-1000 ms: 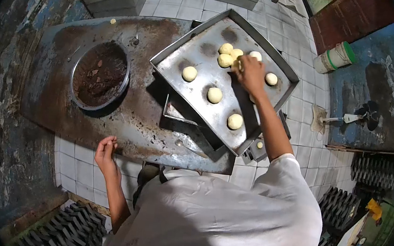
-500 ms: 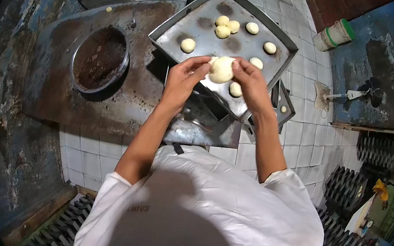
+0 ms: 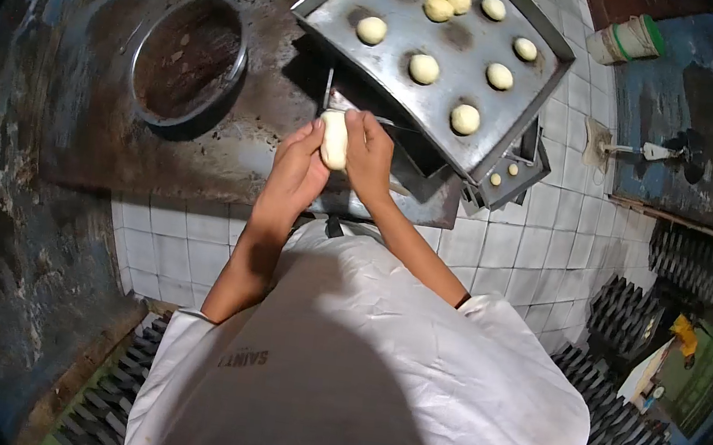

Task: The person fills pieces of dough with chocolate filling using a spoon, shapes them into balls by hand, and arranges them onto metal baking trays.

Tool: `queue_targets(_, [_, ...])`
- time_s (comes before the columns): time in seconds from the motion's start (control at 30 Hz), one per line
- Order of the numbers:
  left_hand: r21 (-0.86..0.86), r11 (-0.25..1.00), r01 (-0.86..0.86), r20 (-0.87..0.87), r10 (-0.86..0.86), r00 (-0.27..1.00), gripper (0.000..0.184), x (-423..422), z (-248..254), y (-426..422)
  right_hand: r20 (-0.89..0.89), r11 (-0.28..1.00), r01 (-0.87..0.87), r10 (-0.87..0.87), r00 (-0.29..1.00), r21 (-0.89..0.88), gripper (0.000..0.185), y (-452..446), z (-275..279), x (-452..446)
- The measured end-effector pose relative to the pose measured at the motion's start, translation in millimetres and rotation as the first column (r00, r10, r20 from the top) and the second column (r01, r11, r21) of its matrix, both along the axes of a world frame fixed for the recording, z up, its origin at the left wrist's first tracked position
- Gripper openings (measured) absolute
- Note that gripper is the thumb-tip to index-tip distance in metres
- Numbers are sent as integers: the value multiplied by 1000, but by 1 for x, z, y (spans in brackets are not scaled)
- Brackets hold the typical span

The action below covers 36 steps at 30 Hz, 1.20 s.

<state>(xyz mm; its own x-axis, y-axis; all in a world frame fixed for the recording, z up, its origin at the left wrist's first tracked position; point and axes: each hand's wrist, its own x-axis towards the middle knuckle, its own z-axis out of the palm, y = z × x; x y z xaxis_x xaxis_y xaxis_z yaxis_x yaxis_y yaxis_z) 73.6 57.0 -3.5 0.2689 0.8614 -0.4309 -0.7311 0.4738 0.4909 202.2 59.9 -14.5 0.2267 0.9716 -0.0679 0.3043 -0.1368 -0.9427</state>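
Observation:
A pale piece of dough [image 3: 334, 141], now longer than wide, is held between my two hands at the table's front edge. My left hand [image 3: 297, 162] has its fingers wrapped around the dough's left side. From the right, my right hand [image 3: 369, 155] presses against it with thumb and fingers. Beyond them a metal baking tray [image 3: 351, 53] bears several round dough balls, among them one near the front corner [image 3: 464, 119] and one at the middle [image 3: 424, 69]. Three balls touch one another in a cluster [image 3: 439, 8] at the back.
On the stained table [image 3: 271, 123] to the left stands a round metal bowl [image 3: 135, 84] with dark brown residue inside. A lower tray [image 3: 530, 174] with small dough balls sits at the right. A white bucket with a green lid [image 3: 628, 41] stands by the blue wall.
My hands have moved left and nearer my body, away from above the tray, carrying the dough. Its shape has gone from rounded to elongated. The camera view has shifted.

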Motion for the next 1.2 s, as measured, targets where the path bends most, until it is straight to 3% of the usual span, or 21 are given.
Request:
queue_targets(0.03, [-23,1000,19,48,-18,999,34,-15,-10,-9,-427,990,-106,57,903,-93,33,-6,-22,-6])
queue_targets(0.07, [-24,1000,-1,51,3,999,34,-27,-11,-18,-773,960,-245,53,632,-134,35,-9,-36,-11])
queue_targets(0.1, [-34,999,-11,118,15,993,36,-40,-10,-26,-910,863,-418,-104,402,-283,48,-11,-39,-5])
queue_targets(0.13, [-40,999,-29,184,35,982,37,-55,-11,-32,-945,794,-539,-130,299,-280,62,-16,-47,7])
queue_targets(0.17, [-93,992,-90,152,104,983,40,-71,-16,-34,-892,778,-566,15,452,-273,70,-17,-67,20])
queue_targets(0.2, [-86,987,-139,156,151,976,40,-90,-18,-35,-347,842,-346,206,915,-414,64,-23,-98,20])
queue_targets(0.23, [-112,975,-190,232,212,949,42,-110,-20,-37,486,877,-303,462,742,-372,52,-37,-144,38])
queue_targets(0.27, [-146,966,-212,267,244,932,43,-129,-21,-39,724,852,-175,514,460,-494,44,-48,-116,33])
queue_targets(0.33, [-215,944,-251,330,312,891,45,-166,-23,-40,739,826,-111,547,393,-553,46,-57,-160,52])
queue_targets(0.4, [-198,903,-380,41,395,918,37,-197,-35,-44,840,853,-347,484,245,-390,51,-54,-153,52])
queue_targets(0.43, [-189,896,-403,-8,409,913,31,-215,-41,-46,842,847,-355,489,228,-396,51,-44,-136,38])
queue_targets(0.5, [-217,864,-454,-9,463,886,34,-249,-53,-48,666,798,-407,599,445,-445,34,-7,-63,-18])
queue_targets(0.57, [-262,818,-513,-46,520,853,38,-277,-63,-48,691,801,-553,534,486,-229,40,40,-37,-66])
queue_targets(0.6, [-273,817,-509,-35,520,853,38,-290,-66,-47,709,764,-634,515,482,-124,38,68,-22,-96])
queue_targets(0.67, [-266,791,-552,-11,570,822,38,-314,-69,-43,831,732,-655,474,290,-189,26,121,20,-173])
queue_targets(0.87, [-246,734,-634,-17,650,759,35,-373,-70,-46,896,628,-667,422,-140,-400,24,239,-64,-283])
queue_targets(0.93, [-236,696,-678,-39,691,722,34,-390,-68,-54,866,585,-696,489,-107,-416,36,249,-71,-299])
queue_targets(1.0, [-246,654,-716,-55,728,683,33,-403,-76,-63,834,661,-619,552,17,-424,46,253,-82,-310])
queue_targets(1.1, [-255,595,-762,-60,777,627,29,-412,-78,-71,795,617,-628,606,-4,-474,40,258,-94,-304])
queue_targets(1.17, [-261,592,-762,-50,780,624,29,-413,-79,-72,775,525,-628,595,-212,-575,32,264,-100,-301])
queue_targets(1.2, [-264,594,-760,-39,781,624,29,-413,-79,-70,775,527,-627,596,-209,-574,32,270,-102,-296])
